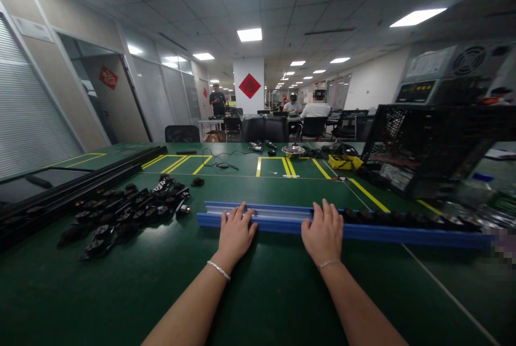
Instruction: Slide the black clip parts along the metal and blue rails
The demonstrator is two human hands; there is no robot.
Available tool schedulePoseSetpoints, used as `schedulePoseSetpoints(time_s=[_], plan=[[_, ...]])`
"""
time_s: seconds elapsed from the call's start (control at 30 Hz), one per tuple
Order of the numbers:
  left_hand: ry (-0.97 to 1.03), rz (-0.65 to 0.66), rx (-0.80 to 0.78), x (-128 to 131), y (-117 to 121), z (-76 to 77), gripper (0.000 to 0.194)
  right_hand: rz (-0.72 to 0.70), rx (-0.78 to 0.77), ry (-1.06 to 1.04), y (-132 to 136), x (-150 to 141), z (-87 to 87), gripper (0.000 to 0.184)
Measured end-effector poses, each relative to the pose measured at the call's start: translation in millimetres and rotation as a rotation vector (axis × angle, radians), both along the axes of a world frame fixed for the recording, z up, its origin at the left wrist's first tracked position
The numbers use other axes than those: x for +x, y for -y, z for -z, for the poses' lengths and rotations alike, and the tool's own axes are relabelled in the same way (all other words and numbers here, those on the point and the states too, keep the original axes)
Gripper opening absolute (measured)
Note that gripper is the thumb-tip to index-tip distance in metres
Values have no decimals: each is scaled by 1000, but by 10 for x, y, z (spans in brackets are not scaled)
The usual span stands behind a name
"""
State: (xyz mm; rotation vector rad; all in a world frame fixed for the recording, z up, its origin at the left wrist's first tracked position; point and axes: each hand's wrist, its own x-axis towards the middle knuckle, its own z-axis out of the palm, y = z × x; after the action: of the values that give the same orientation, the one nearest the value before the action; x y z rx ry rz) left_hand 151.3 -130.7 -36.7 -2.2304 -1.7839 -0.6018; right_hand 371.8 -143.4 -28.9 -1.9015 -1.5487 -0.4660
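Observation:
A long blue channel-shaped rail (278, 226) lies across the green table in front of me. My left hand (236, 230) is over its left part, fingers reaching across the channel and thumb by the near wall. Farther right, my right hand (324, 230) grips the same rail, fingertips at the far wall and thumb at the near side. Between my hands the trough shows a pale inner surface. Right of my right hand, a row of small black parts (395, 220) sits in the channel. My palms hide the rail beneath them.
Several loose black parts (133, 209) are heaped to the left, beside long black rails (92, 185). A metal bowl (293, 150), a yellow box (345, 161) and cables (226, 165) lie farther back. An open computer case (435, 147) stands at right. People sit and stand beyond.

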Motion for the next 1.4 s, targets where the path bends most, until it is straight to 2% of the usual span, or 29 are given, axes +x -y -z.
schedulePoseSetpoints(time_s=[0.13,0.7,1.17,1.4], plan=[[8,0,-11,-1,2,-2,42,25,-87,11,-24,15,59,46],[17,6,-11,1,4,0,43,-65,-160,-2,-11,-55,13,48],[24,-8,-18,10,13,-16,41,-121,-144,-37,-17,-50,26,47],[20,-8,-12,11,9,-8,42,-157,-83,-68,-30,-95,64,46]])
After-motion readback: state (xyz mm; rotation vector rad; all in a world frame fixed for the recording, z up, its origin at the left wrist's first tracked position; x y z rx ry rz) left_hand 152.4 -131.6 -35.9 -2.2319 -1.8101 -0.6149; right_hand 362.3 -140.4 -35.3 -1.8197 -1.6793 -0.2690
